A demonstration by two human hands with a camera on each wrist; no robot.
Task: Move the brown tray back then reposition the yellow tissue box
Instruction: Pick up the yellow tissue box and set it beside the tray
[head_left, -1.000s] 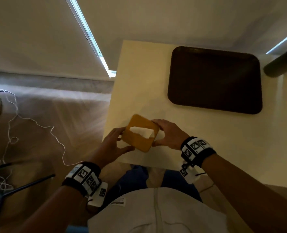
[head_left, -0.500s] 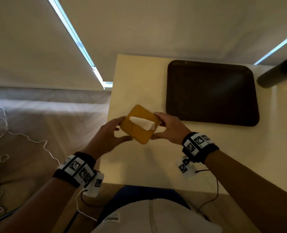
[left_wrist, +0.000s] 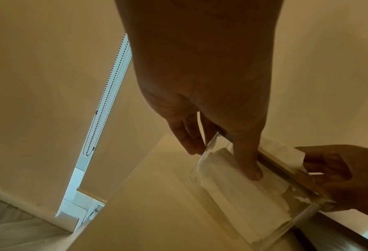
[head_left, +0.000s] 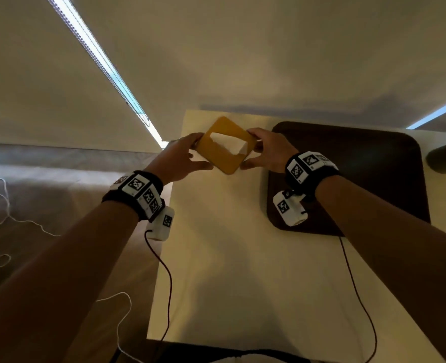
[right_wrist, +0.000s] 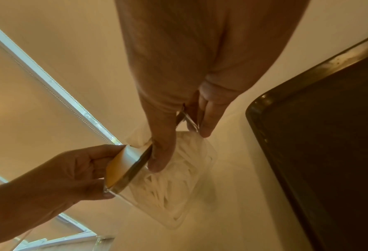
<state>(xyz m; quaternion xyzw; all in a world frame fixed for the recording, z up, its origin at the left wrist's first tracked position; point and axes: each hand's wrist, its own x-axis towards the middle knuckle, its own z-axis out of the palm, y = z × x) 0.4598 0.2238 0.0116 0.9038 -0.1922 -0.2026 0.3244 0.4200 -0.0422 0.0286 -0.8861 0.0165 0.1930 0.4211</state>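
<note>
With the brown tray (head_left: pixel 373 163) lying at the table's (head_left: pixel 242 284) far side, each grip, left hand (head_left: pixel 176 159) and right hand (head_left: pixel 269 150), holds the yellow tissue box (head_left: pixel 225 145) at the tray's 9 o'clock; setting down remains.

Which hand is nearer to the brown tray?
Right. The right hand grips the tissue box beside the brown tray; the left hand grips the box's far side, away from the tray.

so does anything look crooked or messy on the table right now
The tissue box sits turned corner-on to the table edges, held between the left hand and right hand. The tray lies square. Nothing spilled.
</note>
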